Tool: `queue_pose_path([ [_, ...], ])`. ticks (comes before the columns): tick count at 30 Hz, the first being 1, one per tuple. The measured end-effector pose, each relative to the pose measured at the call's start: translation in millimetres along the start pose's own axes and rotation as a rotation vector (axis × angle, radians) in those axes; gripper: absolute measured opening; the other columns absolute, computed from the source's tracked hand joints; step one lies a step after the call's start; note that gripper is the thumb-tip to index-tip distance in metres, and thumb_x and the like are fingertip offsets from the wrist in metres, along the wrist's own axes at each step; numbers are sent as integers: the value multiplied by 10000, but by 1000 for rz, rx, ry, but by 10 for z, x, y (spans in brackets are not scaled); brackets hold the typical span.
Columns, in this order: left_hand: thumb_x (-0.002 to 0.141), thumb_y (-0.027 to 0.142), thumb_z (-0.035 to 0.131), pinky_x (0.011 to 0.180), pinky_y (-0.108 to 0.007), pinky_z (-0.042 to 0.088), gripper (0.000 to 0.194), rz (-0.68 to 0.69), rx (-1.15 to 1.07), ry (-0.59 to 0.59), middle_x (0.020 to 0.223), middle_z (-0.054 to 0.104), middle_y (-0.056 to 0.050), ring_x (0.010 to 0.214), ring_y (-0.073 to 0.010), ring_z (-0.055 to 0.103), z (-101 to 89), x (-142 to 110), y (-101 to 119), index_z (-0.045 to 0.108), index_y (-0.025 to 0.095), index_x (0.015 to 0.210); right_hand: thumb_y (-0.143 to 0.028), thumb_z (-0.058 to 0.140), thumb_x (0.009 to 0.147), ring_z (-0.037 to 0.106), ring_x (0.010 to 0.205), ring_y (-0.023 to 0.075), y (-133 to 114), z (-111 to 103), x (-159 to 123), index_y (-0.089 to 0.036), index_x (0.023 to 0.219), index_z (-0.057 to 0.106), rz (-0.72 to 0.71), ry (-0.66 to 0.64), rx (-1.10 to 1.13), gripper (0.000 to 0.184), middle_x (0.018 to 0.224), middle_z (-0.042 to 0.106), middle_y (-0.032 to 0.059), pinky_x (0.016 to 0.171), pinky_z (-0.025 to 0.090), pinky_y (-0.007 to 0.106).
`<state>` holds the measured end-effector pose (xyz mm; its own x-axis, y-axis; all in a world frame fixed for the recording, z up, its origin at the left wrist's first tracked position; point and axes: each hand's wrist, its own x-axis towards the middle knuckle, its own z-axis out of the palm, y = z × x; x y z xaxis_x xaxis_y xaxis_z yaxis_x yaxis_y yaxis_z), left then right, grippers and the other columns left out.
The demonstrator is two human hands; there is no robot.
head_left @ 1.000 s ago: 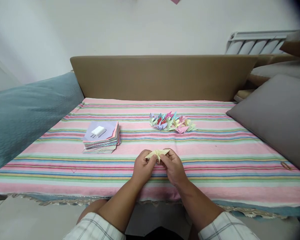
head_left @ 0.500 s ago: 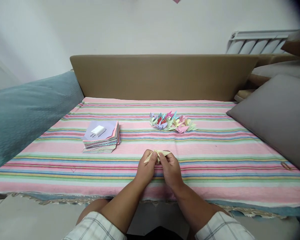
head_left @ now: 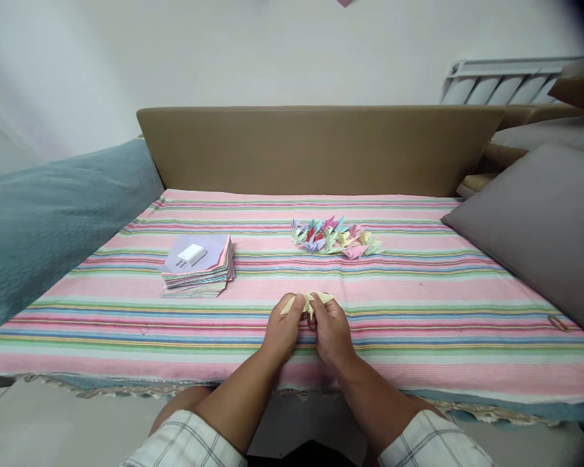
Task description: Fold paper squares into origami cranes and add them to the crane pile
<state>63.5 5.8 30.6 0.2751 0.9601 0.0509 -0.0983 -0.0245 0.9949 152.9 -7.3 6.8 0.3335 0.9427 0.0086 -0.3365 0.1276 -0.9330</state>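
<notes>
Between my two hands is a pale yellow origami crane [head_left: 308,303], its wings spread out to left and right. My left hand [head_left: 283,326] pinches its left side, thumb on top. On the other side, my right hand [head_left: 333,327] grips the right wing close to the body, also with the thumb uppermost. The fingers beneath the paper are partly hidden. Farther back on the striped cloth [head_left: 272,279] lies a cluster of folded paper cranes [head_left: 331,239] in pink, red, blue, lilac, green and yellow.
A stack of coloured paper sheets [head_left: 199,269] sits at the left, with a white plug adapter [head_left: 191,254] on top. Grey cushions [head_left: 540,214] lean at the right, and a teal cushion [head_left: 68,214] at the left. A brown backrest [head_left: 296,152] stands behind. A small brown loop [head_left: 558,322] lies at right.
My thumbs have drawn slightly apart, and the paper crane's middle shows wider and flatter between them. The other things have stayed in place.
</notes>
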Motion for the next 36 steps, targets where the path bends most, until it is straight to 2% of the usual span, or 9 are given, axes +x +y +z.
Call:
queue_pose_path([
  [3, 778, 554, 526, 586, -241, 405, 381, 9, 61, 55, 586, 495, 40, 575, -118, 489, 0, 3, 3, 476, 192, 670, -478, 608, 760, 332, 468, 89, 0, -4, -9, -207, 617, 490, -26, -2, -43, 327, 492, 398, -67, 449, 271, 240],
  [6, 772, 555, 531, 576, -249, 407, 385, 7, 75, 64, 586, 498, 34, 573, -123, 485, -19, 21, -14, 492, 187, 667, -493, 626, 741, 337, 441, 82, -4, -2, -7, -204, 594, 471, 44, 16, 4, 359, 459, 402, -70, 428, 262, 232],
  [11, 767, 542, 554, 519, -249, 422, 378, -73, -191, -24, 570, 503, 36, 524, -117, 497, -16, 33, -28, 501, 175, 693, -494, 692, 675, 348, 398, 56, -69, 9, 11, -191, 601, 475, 222, -11, 205, 380, 454, 435, -72, 379, 257, 194],
  [19, 686, 485, 684, 559, -214, 433, 377, -229, -474, 98, 559, 509, 35, 542, -95, 534, 17, 64, -60, 537, 138, 682, -413, 805, 557, 369, 364, 14, -172, 2, 28, -160, 581, 484, 455, 13, 431, 409, 455, 448, -84, 309, 277, 112],
  [26, 663, 462, 716, 505, -210, 444, 372, -361, -614, 101, 565, 546, 4, 505, -102, 550, 37, 84, -76, 556, 129, 708, -337, 790, 603, 365, 340, -3, -143, -5, 52, -158, 627, 506, 580, -5, 612, 337, 447, 453, -98, 283, 256, 82],
  [28, 664, 458, 718, 494, -211, 442, 370, -384, -634, 109, 560, 545, 4, 490, -98, 542, 42, 83, -72, 556, 127, 701, -346, 790, 599, 364, 340, -2, -135, -1, 51, -157, 624, 502, 573, -3, 605, 346, 447, 453, -98, 283, 251, 85],
  [33, 628, 450, 747, 529, -218, 452, 384, -349, -589, 218, 552, 528, 17, 533, -106, 560, 36, 84, -76, 584, 113, 715, -389, 789, 587, 365, 350, 9, -125, 3, 32, -161, 619, 495, 422, 70, 432, 373, 456, 470, -88, 318, 293, 110],
  [36, 651, 507, 706, 533, -220, 445, 433, -316, -535, 207, 624, 581, -13, 564, -108, 564, 22, 84, -87, 614, 106, 787, -415, 774, 597, 368, 360, 21, -114, -9, 26, -162, 630, 508, 363, 78, 351, 369, 464, 473, -80, 321, 284, 128],
])
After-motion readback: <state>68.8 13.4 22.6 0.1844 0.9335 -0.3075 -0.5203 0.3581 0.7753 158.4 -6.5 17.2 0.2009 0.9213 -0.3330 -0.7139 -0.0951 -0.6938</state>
